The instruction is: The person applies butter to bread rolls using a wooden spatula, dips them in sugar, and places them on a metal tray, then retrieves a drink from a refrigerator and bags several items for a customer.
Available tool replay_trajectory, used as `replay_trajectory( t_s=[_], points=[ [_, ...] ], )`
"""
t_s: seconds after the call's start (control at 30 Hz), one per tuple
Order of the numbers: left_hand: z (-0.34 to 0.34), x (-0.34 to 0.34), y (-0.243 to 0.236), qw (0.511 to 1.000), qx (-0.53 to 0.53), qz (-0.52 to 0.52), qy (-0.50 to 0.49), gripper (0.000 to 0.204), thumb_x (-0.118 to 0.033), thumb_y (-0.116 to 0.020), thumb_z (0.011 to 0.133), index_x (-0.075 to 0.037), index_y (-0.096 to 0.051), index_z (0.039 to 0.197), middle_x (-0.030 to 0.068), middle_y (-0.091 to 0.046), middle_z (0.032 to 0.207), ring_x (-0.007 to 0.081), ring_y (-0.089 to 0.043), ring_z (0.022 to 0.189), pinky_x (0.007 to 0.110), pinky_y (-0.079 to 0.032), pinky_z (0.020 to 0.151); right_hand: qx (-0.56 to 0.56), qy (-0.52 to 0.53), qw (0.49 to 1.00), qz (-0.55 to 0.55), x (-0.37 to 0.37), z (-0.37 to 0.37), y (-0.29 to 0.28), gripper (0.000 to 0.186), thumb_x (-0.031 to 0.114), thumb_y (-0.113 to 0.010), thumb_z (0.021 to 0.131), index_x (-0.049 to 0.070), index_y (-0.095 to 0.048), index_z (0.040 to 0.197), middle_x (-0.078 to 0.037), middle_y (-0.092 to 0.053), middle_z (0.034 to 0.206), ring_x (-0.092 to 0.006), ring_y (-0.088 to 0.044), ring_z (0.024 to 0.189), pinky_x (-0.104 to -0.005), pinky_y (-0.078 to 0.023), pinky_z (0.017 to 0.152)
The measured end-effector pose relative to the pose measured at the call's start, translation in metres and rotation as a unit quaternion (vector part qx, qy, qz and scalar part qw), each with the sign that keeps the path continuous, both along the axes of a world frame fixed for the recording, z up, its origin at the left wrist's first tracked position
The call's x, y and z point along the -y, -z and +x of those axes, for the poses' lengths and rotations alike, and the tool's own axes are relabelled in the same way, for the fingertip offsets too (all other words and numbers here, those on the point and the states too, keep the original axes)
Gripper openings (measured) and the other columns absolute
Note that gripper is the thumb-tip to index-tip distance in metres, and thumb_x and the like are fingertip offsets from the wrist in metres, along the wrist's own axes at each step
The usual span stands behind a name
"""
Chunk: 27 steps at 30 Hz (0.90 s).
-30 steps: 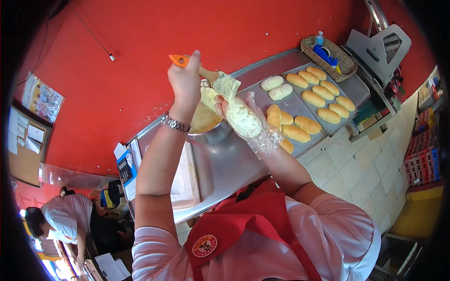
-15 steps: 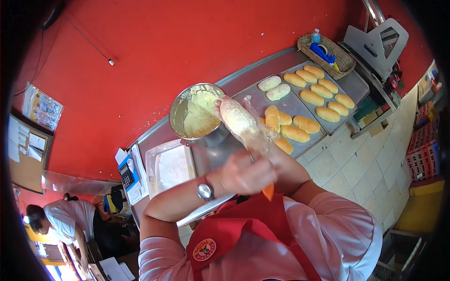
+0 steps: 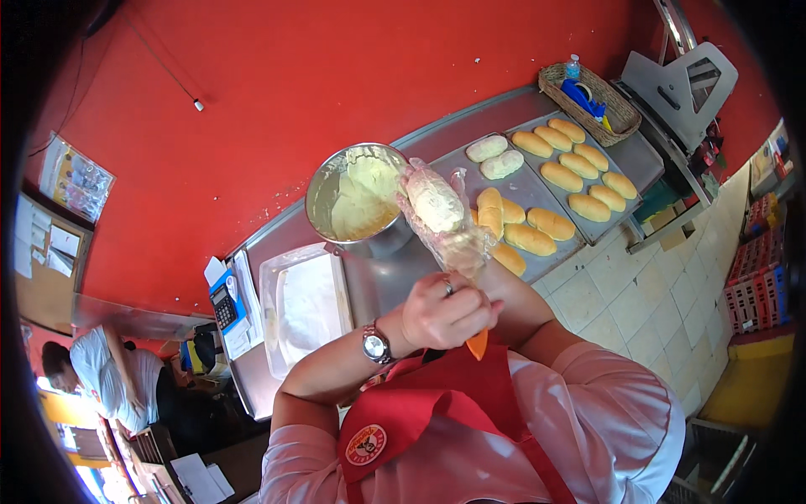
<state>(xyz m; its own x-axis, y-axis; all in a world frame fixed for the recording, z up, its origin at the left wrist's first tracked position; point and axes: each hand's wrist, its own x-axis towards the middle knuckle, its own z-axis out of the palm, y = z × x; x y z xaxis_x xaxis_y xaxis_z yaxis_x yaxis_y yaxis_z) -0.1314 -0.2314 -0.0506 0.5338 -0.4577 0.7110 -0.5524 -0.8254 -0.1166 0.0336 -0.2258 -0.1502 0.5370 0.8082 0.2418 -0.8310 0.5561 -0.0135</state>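
My right hand [image 3: 457, 245], in a clear plastic glove, is closed around a bread roll [image 3: 438, 207] coated in pale cream. It holds the roll just right of a metal mixing bowl [image 3: 317, 179] with cream [image 3: 365, 197] inside. Bare and wearing a watch, my left hand [image 3: 449, 311] grips an orange-handled tool [image 3: 478, 345] close below the gloved wrist. The tool's working end is hidden, so its kind cannot be told. Two coated rolls [image 3: 502, 165] lie on a tray [image 3: 453, 161] with several plain rolls [image 3: 531, 239], some of them stacked.
A second tray [image 3: 623, 220] carries rows of plain rolls. Beyond it stand a wicker basket [image 3: 625, 113] and a grey metal machine [image 3: 672, 92]. A clear box [image 3: 270, 307] of white stuff and a calculator [image 3: 223, 307] are at left. A co-worker [image 3: 117, 378] bends over at far left.
My left hand has shifted slightly and is less blurred. The coated roll is held a little further right from the bowl. The co-worker's arm has moved.
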Motion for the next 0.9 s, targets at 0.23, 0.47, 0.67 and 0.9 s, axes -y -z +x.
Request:
replay_trajectory(
  t_s=[0.23, 0.47, 0.67, 0.9],
  points=[
    [0.069, -0.120, -0.072, 0.737, -0.013, -0.655, -0.168, 0.022, -0.015, -0.060, 0.089, -0.004, -0.056, 0.070, 0.0004, -0.056, 0.062, 0.0084, -0.048, 0.052, 0.026, -0.036, 0.047, -0.036, -0.066, 0.997, 0.019, 0.012, -0.019, -0.057, 0.087, 0.072, -0.028, 0.089, 0.005, -0.035, 0.144, -0.016, -0.040, 0.146, -0.0334, -0.034, 0.137, -0.0558, -0.032, 0.110],
    [0.008, -0.022, -0.038, 0.974, 0.054, -0.222, -0.002, 0.023, -0.006, -0.063, 0.083, -0.006, -0.052, 0.063, 0.0028, -0.049, 0.060, 0.0170, -0.050, 0.051, 0.025, -0.040, 0.049, -0.100, 0.025, 0.994, -0.026, 0.002, -0.012, -0.045, 0.082, 0.067, -0.023, 0.093, 0.003, -0.036, 0.143, -0.016, -0.041, 0.145, -0.0359, -0.036, 0.136, -0.0544, -0.025, 0.114],
    [0.049, -0.106, -0.059, 0.749, 0.006, -0.640, -0.171, 0.022, -0.012, -0.061, 0.089, -0.005, -0.055, 0.069, -0.0023, -0.055, 0.063, 0.0079, -0.049, 0.052, 0.023, -0.037, 0.047, -0.034, -0.062, 0.997, 0.018, 0.012, -0.024, -0.050, 0.073, 0.063, -0.032, 0.094, 0.009, -0.041, 0.142, -0.011, -0.044, 0.143, -0.0313, -0.040, 0.133, -0.0522, -0.029, 0.111],
    [0.027, -0.049, -0.014, 0.944, 0.036, -0.290, -0.155, 0.023, -0.009, -0.066, 0.080, -0.011, -0.050, 0.063, 0.0008, -0.051, 0.064, 0.0156, -0.047, 0.049, 0.030, -0.039, 0.048, 0.005, -0.013, 0.998, 0.058, -0.005, -0.011, -0.020, 0.074, 0.066, -0.037, 0.091, 0.009, -0.045, 0.139, -0.011, -0.045, 0.144, -0.0319, -0.039, 0.133, -0.0517, -0.027, 0.113]
  ],
)
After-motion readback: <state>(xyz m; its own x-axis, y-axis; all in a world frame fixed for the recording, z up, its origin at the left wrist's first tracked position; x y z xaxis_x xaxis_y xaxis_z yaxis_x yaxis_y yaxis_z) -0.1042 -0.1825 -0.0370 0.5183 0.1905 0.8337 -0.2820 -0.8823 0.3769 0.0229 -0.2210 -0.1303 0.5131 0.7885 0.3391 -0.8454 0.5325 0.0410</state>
